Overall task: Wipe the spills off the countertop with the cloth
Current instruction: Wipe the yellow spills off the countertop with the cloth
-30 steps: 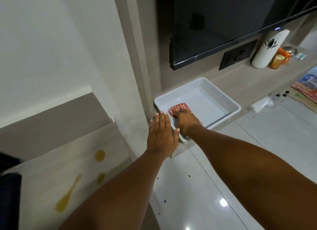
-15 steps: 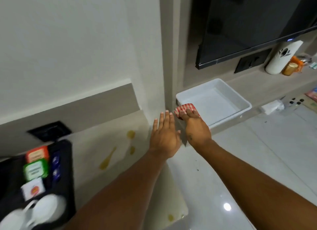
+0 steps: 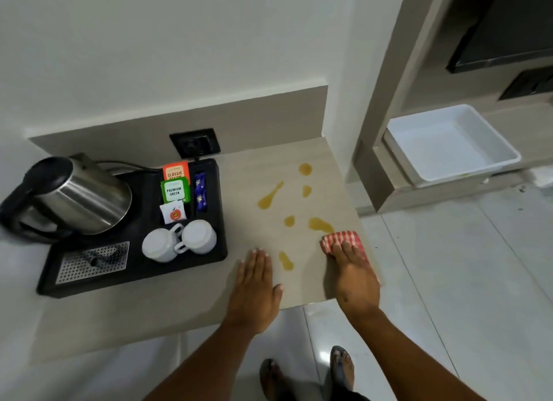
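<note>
The wiping is only just starting. The right hand (image 3: 356,276) lies flat on top of the red and white cloth (image 3: 344,240) and presses it down on the countertop (image 3: 254,314), near the right edge. The fingers are spread out on the cloth, not curled around it. The far edge of the cloth just touches the nearest yellow spill (image 3: 320,224).

The left hand (image 3: 256,290) is open and holds nothing. It rests flat on the countertop, just left of another spill (image 3: 285,261).

None of the spills look wiped yet. Several yellow spots can be counted. A long streak (image 3: 270,195) and two spots (image 3: 305,169) sit farther back, and one small spot (image 3: 289,221) is in the middle.

So almost all the work is left. The cloth probably has to slide to the far side and to the left, over every spot. The black tray (image 3: 134,276) with the cups (image 3: 179,242) and the kettle (image 3: 74,194) sits to the left, apart from the spills.
</note>
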Demonstrator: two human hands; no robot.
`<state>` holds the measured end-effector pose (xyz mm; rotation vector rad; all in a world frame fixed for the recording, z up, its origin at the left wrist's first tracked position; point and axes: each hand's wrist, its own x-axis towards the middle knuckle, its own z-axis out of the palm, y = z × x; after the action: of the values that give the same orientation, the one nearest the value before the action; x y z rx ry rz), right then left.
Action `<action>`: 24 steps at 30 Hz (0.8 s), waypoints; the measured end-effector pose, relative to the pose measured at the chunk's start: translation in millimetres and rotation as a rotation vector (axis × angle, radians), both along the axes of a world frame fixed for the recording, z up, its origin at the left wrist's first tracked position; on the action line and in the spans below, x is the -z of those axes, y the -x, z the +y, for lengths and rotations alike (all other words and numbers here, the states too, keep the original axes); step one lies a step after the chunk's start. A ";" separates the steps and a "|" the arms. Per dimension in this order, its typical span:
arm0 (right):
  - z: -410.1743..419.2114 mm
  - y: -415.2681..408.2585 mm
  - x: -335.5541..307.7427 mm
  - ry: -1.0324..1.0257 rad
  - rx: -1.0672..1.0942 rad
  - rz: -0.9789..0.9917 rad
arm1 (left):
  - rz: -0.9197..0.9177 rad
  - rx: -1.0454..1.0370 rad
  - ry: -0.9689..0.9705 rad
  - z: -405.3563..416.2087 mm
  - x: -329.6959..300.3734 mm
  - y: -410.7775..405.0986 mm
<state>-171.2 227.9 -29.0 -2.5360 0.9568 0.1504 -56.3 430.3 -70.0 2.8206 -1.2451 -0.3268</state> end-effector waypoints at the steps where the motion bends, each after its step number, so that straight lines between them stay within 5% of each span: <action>1: -2.0 -1.5 3.1 0.038 -0.011 -0.005 | 0.010 -0.018 0.002 10.2 5.7 -3.7; 10: -19.8 -2.0 30.7 0.092 -0.132 -0.022 | 0.016 0.008 0.001 21.6 9.3 -26.1; 19: -75.5 -112.9 36.7 0.119 -0.064 -0.004 | 0.026 -0.009 0.040 19.0 12.5 -26.4; 24: -43.2 -52.6 23.0 0.092 -0.165 -0.077 | 0.017 -0.010 0.090 14.9 12.1 -29.5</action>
<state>-118.7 184.7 -51.9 -2.6834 0.7409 0.0575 -26.8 445.2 -82.0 2.7423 -1.2097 -0.2866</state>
